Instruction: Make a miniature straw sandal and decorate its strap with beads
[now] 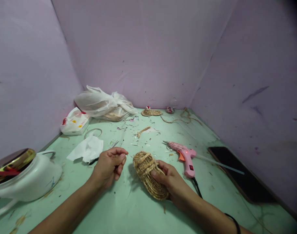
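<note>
A small woven straw slipper (148, 175) with a braided strap across it is gripped by my right hand (171, 182). My thumb lies on its top and the fingers go behind its right side. To the left, apart from the slipper, my left hand (110, 167) is closed, fingers curled and thumb against the index finger, with nothing visible in it. Just behind that hand lie scissors (114, 143), partly hidden. A pink glue gun (184, 154) lies right of the slipper, its small light glowing and a glue stick (221, 164) sticking out of its back.
At the back sit another straw slipper (152, 112), a clear container of small beads (170, 110), straw cord (180, 121) and a white plastic bag (104, 104). White tissue (87, 149) and a white pot (38, 178) stand left. A phone (238, 172) lies right.
</note>
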`<act>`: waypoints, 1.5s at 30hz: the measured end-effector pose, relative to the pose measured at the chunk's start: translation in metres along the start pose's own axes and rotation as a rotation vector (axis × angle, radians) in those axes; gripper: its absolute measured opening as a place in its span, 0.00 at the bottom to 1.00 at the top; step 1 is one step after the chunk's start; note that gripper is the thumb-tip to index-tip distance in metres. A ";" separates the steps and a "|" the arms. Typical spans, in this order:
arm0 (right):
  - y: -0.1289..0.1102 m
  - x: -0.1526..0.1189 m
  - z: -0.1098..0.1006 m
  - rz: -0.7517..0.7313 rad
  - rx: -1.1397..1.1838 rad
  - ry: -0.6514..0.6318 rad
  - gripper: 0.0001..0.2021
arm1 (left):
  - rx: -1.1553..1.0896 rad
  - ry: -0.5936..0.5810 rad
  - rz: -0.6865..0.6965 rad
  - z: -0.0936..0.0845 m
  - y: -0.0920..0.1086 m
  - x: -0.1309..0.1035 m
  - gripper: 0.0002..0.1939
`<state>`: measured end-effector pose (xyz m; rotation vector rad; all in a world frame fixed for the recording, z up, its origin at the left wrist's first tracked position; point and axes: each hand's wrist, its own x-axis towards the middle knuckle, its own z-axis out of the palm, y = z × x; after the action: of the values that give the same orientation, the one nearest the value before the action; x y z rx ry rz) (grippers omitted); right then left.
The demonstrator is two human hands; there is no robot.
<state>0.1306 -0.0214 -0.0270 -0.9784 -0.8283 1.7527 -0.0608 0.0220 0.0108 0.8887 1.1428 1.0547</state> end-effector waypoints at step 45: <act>-0.024 -0.038 0.010 -0.825 -0.933 -0.163 0.12 | -0.273 -0.499 -0.367 0.024 -0.020 -0.038 0.22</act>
<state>0.1403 -0.0497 0.0081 -0.8421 -1.9114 0.6937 -0.0366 -0.0204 0.0067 0.6426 0.6856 0.6178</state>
